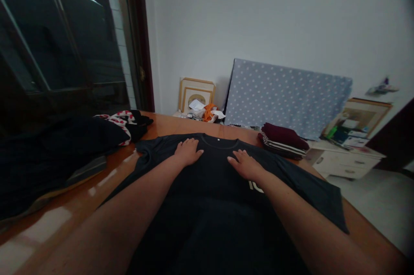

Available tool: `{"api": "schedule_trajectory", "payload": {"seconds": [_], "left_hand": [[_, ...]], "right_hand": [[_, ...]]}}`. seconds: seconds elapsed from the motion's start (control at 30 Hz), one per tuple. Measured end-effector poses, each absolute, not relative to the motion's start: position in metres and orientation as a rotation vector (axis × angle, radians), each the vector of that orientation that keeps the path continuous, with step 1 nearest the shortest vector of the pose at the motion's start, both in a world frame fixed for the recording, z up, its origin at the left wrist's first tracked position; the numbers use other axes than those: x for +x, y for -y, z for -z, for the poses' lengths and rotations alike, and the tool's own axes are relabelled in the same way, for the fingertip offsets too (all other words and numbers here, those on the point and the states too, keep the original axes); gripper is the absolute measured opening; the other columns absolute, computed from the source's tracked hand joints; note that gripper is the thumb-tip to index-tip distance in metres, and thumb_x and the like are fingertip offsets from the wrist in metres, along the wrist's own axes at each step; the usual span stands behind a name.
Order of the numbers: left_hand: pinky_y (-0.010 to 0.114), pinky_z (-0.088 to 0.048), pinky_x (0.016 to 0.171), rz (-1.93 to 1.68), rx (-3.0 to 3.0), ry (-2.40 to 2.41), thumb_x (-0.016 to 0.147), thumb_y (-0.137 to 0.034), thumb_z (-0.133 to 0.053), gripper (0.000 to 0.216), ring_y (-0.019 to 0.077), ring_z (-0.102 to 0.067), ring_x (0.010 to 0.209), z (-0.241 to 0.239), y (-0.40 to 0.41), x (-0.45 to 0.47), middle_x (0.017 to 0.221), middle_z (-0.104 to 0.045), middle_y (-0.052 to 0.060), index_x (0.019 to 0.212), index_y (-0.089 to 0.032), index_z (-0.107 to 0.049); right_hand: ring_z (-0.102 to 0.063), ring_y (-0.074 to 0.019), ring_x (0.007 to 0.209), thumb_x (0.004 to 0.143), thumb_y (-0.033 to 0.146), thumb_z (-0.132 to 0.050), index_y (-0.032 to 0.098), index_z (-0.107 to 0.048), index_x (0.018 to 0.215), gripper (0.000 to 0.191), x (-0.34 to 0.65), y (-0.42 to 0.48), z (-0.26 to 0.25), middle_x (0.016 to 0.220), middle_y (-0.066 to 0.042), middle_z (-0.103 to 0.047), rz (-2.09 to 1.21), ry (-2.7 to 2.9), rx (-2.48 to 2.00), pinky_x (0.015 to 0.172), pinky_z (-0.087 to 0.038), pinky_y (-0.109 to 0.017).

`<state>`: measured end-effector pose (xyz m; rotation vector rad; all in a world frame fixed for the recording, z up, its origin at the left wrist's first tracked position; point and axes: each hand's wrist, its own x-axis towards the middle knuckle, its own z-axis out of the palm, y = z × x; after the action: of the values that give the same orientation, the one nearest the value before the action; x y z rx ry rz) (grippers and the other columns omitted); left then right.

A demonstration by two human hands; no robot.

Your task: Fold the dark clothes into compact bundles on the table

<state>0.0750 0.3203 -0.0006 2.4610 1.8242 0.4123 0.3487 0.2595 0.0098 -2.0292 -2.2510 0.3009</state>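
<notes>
Resting open left hand (187,153) and open right hand (246,166), gripping nothing, on dark short-sleeved fabric T-shirt (215,180). Seemingly needing light, even strokes outward from round neckline (221,148).

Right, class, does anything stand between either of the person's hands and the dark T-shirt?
Nothing visible does: the left hand and right hand both appear to lie directly on the dark T-shirt. The folded stack to the right and heaped clothes to the left lie aside.

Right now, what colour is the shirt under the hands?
The shirt is dark blue-black, best seen in the head view.
</notes>
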Motion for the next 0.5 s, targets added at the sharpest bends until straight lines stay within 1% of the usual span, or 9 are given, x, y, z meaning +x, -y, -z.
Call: {"api": "schedule_trajectory", "payload": {"seconds": [0.13, 0.23, 0.3, 0.4, 0.5], "left_hand": [[0.037, -0.040, 0.106, -0.642, 2.408, -1.807, 0.092, -0.047, -0.049, 0.049, 0.0272, -0.055, 0.125, -0.015, -0.284, 0.036, 0.136, -0.059, 0.013, 0.131, -0.019, -0.057], [0.033, -0.043, 0.101, -0.912, 2.270, -1.946, 0.094, -0.038, -0.045, 0.037, 0.0239, -0.060, 0.117, -0.025, -0.266, -0.010, 0.125, -0.066, 0.010, 0.119, -0.020, -0.064], [0.032, -0.046, 0.095, -1.031, 2.078, -2.118, 0.094, -0.035, -0.041, 0.034, 0.0235, -0.063, 0.110, -0.028, -0.258, -0.046, 0.116, -0.070, 0.009, 0.112, -0.020, -0.067], [0.031, -0.048, 0.082, -1.000, 1.734, -2.351, 0.094, -0.033, -0.039, 0.035, 0.0234, -0.066, 0.101, -0.027, -0.248, -0.095, 0.110, -0.072, 0.009, 0.111, -0.020, -0.067], [0.032, -0.048, 0.076, -0.906, 1.662, -2.403, 0.093, -0.034, -0.040, 0.037, 0.0250, -0.067, 0.098, -0.023, -0.241, -0.125, 0.111, -0.072, 0.012, 0.113, -0.018, -0.066]], "right_hand": [[-0.013, -0.0307, 0.151, 0.095, 0.069, -0.023, 0.011, -0.032, 0.153, 0.083, 0.320, -0.230, -0.014, 0.161, -0.016, -0.025, -0.342, 2.328, -1.937, 0.119, -0.018, -0.046], [-0.012, -0.0298, 0.151, 0.094, 0.070, -0.023, 0.011, -0.029, 0.155, 0.084, 0.297, -0.215, -0.010, 0.161, -0.016, -0.023, -0.367, 2.367, -1.903, 0.119, -0.018, -0.046], [-0.011, -0.0296, 0.151, 0.093, 0.071, -0.023, 0.011, -0.027, 0.155, 0.086, 0.285, -0.207, -0.003, 0.162, -0.016, -0.021, -0.359, 2.376, -1.895, 0.119, -0.017, -0.046], [-0.010, -0.0294, 0.151, 0.093, 0.072, -0.023, 0.013, -0.027, 0.155, 0.086, 0.276, -0.200, 0.010, 0.162, -0.014, -0.021, -0.286, 2.384, -1.899, 0.120, -0.013, -0.049], [-0.012, -0.0286, 0.151, 0.093, 0.072, -0.019, 0.015, -0.027, 0.156, 0.084, 0.275, -0.199, 0.022, 0.162, -0.013, -0.022, -0.198, 2.368, -1.903, 0.121, -0.010, -0.050]]}}
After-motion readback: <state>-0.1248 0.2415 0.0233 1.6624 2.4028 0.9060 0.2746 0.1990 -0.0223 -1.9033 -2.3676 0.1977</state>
